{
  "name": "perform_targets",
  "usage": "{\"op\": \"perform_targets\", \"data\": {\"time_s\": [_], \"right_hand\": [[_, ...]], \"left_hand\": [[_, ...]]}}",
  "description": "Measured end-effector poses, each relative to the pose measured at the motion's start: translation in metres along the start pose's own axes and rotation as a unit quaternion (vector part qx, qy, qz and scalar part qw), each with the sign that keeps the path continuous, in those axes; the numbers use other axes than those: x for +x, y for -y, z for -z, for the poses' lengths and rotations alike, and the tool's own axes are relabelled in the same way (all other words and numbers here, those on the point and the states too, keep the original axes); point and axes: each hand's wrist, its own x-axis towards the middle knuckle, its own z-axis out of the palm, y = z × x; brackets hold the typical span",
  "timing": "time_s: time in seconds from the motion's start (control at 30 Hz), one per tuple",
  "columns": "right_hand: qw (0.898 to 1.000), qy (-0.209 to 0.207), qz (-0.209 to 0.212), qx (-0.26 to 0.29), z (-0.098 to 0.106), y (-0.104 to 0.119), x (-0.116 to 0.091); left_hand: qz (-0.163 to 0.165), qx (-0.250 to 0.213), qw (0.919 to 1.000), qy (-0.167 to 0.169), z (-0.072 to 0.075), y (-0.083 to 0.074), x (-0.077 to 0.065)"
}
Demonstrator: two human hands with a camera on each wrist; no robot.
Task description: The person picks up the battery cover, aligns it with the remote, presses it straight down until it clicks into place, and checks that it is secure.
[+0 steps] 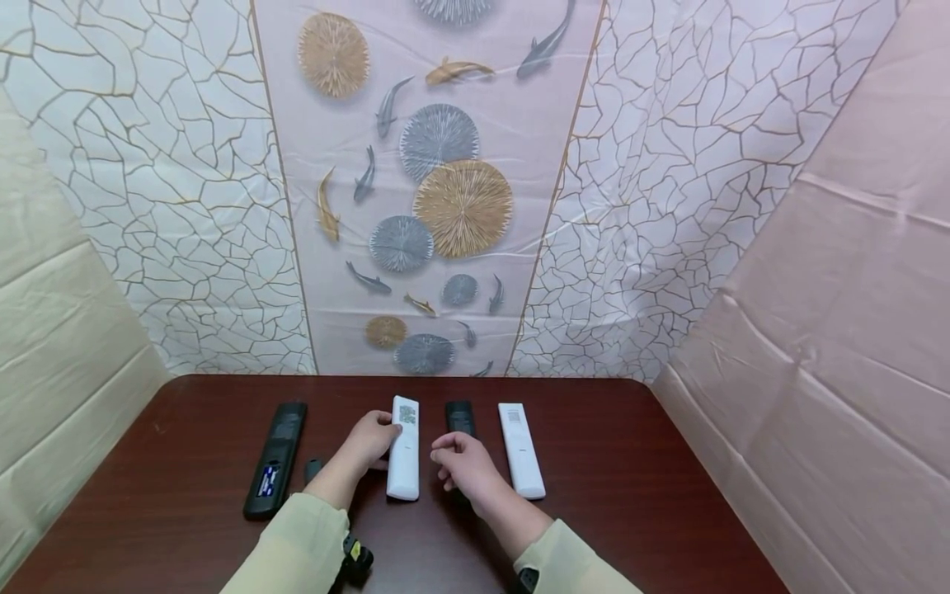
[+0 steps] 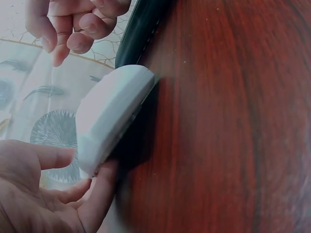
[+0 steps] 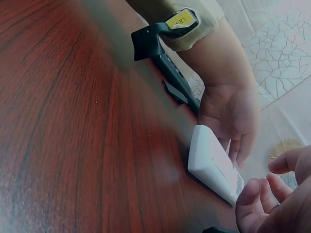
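Note:
My left hand (image 1: 369, 441) grips a white remote control (image 1: 404, 466) by its left side, thumb on the upper face and fingers beneath. A patterned square label shows near its far end. In the left wrist view the white remote (image 2: 112, 107) is tilted, with a dark shadow under it on the wood. To its right, my right hand (image 1: 471, 470) hovers with fingers loosely bent and nothing between them. It partly covers a black remote (image 1: 460, 417) on the table. The right wrist view shows the right hand's fingertips (image 3: 250, 194) close to the white remote's labelled end.
On the brown table (image 1: 609, 495), a second white remote (image 1: 522, 450) lies on the right. At the left lies a black remote (image 1: 282, 437) with batteries (image 1: 268, 481) showing in its compartment. A small dark object (image 1: 312, 469) is partly hidden behind the left forearm. Patterned cloth hangs behind.

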Motion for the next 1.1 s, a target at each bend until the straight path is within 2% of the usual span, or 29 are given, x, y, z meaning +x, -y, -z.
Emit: {"op": "perform_targets", "data": {"time_s": [0.2, 0.37, 0.57, 0.8, 1.1], "right_hand": [[1.000, 0.001, 0.009, 0.008, -0.001, 0.000, -0.002], [1.000, 0.008, 0.005, 0.006, 0.000, 0.000, -0.003], [1.000, 0.014, 0.003, 0.003, -0.001, 0.000, -0.003], [1.000, 0.012, 0.005, 0.003, -0.003, -0.001, -0.003], [1.000, 0.012, 0.003, 0.007, -0.007, 0.001, -0.006]], "left_hand": [[-0.006, 0.064, 0.9979, 0.004, 0.004, -0.005, -0.006], [-0.013, 0.111, 0.9937, -0.006, 0.004, -0.008, -0.008], [-0.027, 0.148, 0.9885, -0.010, 0.005, -0.008, -0.011], [-0.028, 0.154, 0.9877, -0.012, 0.007, -0.008, -0.012], [-0.033, 0.114, 0.9926, -0.026, 0.012, -0.003, -0.020]]}}
